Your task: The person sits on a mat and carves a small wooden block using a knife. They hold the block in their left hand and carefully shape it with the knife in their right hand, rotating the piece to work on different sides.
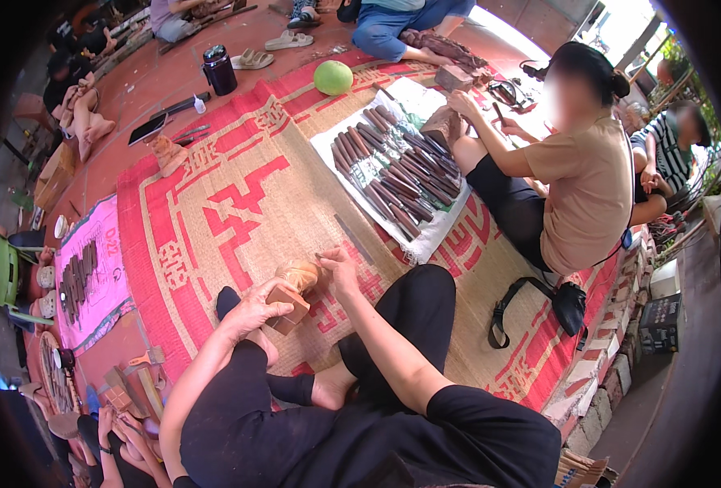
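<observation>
We hold the carving (297, 278) low over the mat (271, 207), in front of our crossed legs; our left hand (251, 313) grips its square base, thumb across the near side; our right hand (343, 275) is bent with its fingers drawn together just beside the rounded top, and we cannot tell whether it pinches something small.

Our right knee (425, 293) rises to the right of the right forearm; a grey strip (354, 238) lies on the mat near the right hand; past it we see the white cloth (429, 248) covered with tools (401, 183), and at its far right a co-worker (584, 183) sits over a block (443, 126); a black bag (568, 309) rests to our right; a green ball (333, 78) sits beyond the tools, a flask (219, 71) and sandals (253, 59) farther off; a small figure (168, 154) stands by the far left edge.

The mat runs plain and patterned from the carving up to that figure, between its red left border and the white cloth; off the left border lie a pink cloth (117, 281) with dark tools and a brush (147, 356); a brick edge (592, 376) bounds our right side.
</observation>
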Motion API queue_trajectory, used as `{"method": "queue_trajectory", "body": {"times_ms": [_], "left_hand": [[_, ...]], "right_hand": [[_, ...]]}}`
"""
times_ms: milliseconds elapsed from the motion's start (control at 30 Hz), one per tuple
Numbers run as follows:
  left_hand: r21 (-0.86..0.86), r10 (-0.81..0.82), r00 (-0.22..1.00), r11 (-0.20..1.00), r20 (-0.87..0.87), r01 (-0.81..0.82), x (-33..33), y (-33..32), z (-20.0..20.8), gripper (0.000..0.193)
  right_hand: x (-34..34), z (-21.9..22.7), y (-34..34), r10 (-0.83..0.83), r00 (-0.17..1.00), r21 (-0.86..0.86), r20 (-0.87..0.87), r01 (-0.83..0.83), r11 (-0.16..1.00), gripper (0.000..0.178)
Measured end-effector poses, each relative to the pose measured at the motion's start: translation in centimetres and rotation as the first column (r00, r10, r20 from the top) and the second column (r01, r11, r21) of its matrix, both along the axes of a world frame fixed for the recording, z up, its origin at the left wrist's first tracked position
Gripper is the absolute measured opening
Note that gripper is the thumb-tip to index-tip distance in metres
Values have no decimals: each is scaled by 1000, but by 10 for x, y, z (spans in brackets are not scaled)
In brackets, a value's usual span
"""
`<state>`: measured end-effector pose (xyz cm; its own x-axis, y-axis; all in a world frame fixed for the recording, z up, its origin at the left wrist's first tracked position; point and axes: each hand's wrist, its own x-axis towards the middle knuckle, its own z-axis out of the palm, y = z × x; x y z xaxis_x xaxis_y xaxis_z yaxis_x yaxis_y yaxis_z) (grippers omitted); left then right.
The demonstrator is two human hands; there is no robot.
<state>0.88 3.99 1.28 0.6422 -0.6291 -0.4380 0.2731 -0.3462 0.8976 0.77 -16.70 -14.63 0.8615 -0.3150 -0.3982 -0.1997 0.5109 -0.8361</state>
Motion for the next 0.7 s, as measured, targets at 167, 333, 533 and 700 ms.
{"method": "queue_trajectory", "body": {"times_ms": [167, 333, 533, 700], "left_hand": [[2, 10, 1000, 1000, 29, -10, 0, 0, 0, 33], [12, 7, 1000, 1000, 22, -7, 0, 0, 3, 32], [-33, 44, 999, 998, -22, -45, 1, 1, -4, 33], [-26, -28, 999, 999, -20, 27, 1, 3, -6, 35]], "right_hand": [[-3, 7, 8, 113, 992, 9, 56, -114, 993, 13], [-3, 13, -2, 199, 980, 42, 20, -199, 979, 11], [-8, 9, 3, 165, 986, 60, 39, -167, 984, 10], [0, 9, -12, 330, 943, 127, 36, -332, 935, 11]]}}
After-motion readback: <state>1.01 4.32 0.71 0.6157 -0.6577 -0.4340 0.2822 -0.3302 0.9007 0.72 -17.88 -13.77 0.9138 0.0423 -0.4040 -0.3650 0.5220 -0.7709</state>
